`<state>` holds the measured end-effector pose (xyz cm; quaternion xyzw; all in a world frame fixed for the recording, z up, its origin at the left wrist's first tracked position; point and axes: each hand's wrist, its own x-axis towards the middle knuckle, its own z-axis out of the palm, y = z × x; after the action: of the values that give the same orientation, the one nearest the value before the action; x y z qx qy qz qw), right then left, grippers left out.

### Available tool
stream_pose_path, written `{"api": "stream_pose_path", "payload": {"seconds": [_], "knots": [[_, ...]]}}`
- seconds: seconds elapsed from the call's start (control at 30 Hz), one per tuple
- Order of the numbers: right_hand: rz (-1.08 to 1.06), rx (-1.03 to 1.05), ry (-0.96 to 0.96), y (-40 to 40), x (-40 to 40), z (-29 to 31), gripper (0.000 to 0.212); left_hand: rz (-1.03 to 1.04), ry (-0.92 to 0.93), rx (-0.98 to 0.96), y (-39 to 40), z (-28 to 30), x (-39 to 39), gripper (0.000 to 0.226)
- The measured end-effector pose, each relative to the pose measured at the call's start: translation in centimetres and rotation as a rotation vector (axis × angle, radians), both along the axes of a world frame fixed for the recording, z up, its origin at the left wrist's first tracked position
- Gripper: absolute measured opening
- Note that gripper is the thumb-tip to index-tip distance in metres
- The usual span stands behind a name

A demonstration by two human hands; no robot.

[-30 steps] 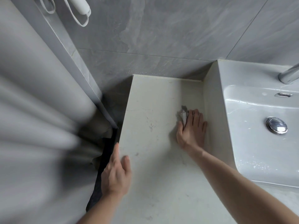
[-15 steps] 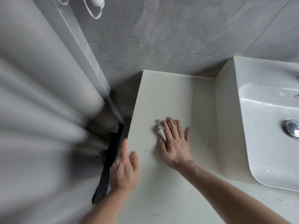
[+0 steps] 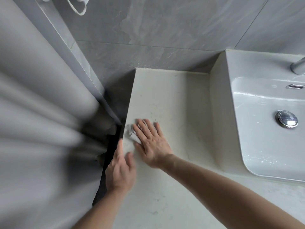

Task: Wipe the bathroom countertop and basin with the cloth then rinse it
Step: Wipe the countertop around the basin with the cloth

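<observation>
I see the right hand (image 3: 152,146) pressing flat, fingers (image 3: 143,129) straight and spread, on the crumpled cloth (image 3: 132,134) at the desk's (image 3: 165,100) left edge. At its 7 o'clock the left hand (image 3: 120,169) hovers with relaxed, extended fingers, holding nothing. The basin (image 3: 264,129) sits at 3 o'clock, well apart from the cloth.

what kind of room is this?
Most likely a home bathroom: a white basin with a chrome drain plug, a tap, grey wall tiles, and what looks like a curtain beside the countertop.
</observation>
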<state>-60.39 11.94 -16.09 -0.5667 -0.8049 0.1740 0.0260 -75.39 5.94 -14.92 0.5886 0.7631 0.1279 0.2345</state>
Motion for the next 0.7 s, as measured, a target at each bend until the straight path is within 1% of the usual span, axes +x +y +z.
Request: {"api": "stream_pose_path", "payload": {"seconds": [0.1,0.2,0.3,0.37,0.43,0.53,0.7], "knots": [[-0.048,0.001,-0.013,-2.9,3.1,-0.2,0.065,0.007,0.007,-0.009,0.1,0.1,0.1,0.07],[-0.259,0.014,-0.02,-3.6,7.2,-0.4,0.065,0.018,0.012,-0.027,0.2,0.2,0.1,0.064],[-0.487,0.002,-0.098,-3.6,11.4,-0.4,0.068,0.008,0.005,-0.023,0.1,0.1,0.0,0.064],[-0.593,-0.007,-0.139,-4.5,12.6,-0.4,0.068,0.003,0.001,-0.019,0.1,0.2,0.0,0.067],[-0.679,0.02,-0.134,-6.3,12.2,-0.5,0.068,0.001,0.002,-0.021,0.2,0.0,0.0,0.064],[-0.703,0.045,-0.098,-10.8,10.4,-0.6,0.068,0.003,0.0,-0.031,0.2,-0.1,-0.1,0.061],[-0.573,-0.02,-0.065,-18.3,7.3,-0.2,0.07,0.011,-0.009,-0.04,0.2,0.0,-0.1,0.061]]}}
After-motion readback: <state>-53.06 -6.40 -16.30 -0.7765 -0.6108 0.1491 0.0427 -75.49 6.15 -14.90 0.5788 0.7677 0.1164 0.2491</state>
